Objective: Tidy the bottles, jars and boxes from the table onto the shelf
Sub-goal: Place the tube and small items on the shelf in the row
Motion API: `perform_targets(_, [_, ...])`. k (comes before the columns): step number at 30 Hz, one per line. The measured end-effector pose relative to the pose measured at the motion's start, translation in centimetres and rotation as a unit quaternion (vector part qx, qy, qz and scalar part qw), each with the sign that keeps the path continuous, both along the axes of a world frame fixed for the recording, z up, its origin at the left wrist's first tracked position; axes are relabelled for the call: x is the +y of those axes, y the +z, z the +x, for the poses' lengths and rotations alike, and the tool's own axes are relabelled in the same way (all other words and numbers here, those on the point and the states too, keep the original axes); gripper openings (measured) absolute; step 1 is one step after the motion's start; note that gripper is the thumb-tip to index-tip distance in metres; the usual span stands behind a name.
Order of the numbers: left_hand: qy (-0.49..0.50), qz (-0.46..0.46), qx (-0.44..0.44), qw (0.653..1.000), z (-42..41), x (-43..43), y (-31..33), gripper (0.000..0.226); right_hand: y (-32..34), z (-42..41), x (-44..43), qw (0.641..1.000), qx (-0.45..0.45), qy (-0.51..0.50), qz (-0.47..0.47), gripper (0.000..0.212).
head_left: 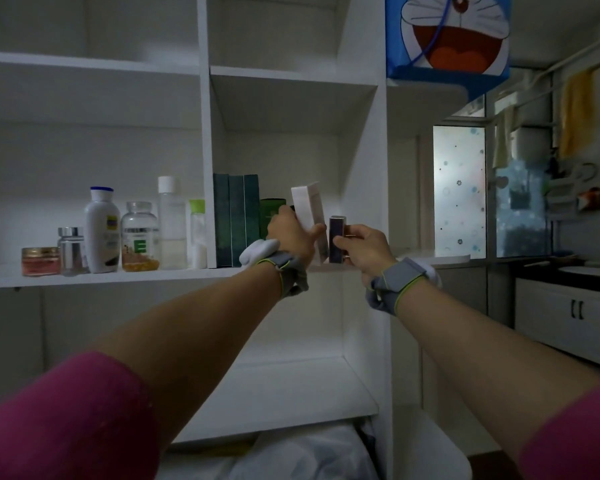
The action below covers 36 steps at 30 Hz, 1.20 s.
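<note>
The left hand (290, 230) grips a white box (309, 216), tilted, at the shelf (118, 277) edge beside the dark green boxes (236, 220) — apparently to slot it upright — while the right hand (362, 247) pinches a purple box (336, 237) just beside it.

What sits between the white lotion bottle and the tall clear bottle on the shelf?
A clear jar with a green E label, between the lotion bottle and tall clear bottle, in the head view.

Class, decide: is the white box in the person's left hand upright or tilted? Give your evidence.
Tilted: held by the left hand, the white box leans top-leftward, unlike the dark green boxes standing straight.
</note>
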State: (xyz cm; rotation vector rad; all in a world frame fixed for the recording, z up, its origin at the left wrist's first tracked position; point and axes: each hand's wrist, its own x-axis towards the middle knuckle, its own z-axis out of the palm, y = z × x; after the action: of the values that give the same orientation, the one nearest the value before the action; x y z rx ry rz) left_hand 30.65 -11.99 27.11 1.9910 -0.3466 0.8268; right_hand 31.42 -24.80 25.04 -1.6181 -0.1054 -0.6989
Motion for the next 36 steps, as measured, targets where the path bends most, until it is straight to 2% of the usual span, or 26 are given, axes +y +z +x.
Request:
perform_targets(5, [0.051, 0.056, 0.013, 0.997, 1.5, -0.4, 0.5, 0.054, 0.2, 1.6, -0.7, 1.000, 0.005, -0.002, -0.019, 0.027])
perform_targets(10, [0.114, 0.106, 0.022, 0.988, 2.3, -1.1, 0.7, 0.059, 0.4, 3.0, -0.8, 0.999, 0.015, 0.005, -0.035, 0.028])
perform_targets(16, [0.135, 0.104, 0.025, 0.985, 2.7, -1.2, 0.2, 0.064, 0.6, 3.7, -0.4, 0.998, 0.024, 0.022, -0.061, 0.028])
perform_targets(26, [0.132, 0.109, 0.014, 0.985, 3.1, 0.4, -2.8, 0.033, 0.3, 5.0, 0.3, 0.998, 0.028, 0.031, -0.054, 0.030])
perform_targets(36, [0.181, 0.135, 0.058, 0.973, 4.9, 0.9, -3.3, 0.041, 0.7, 6.5, 0.5, 0.996, 0.038, 0.002, -0.082, 0.027])
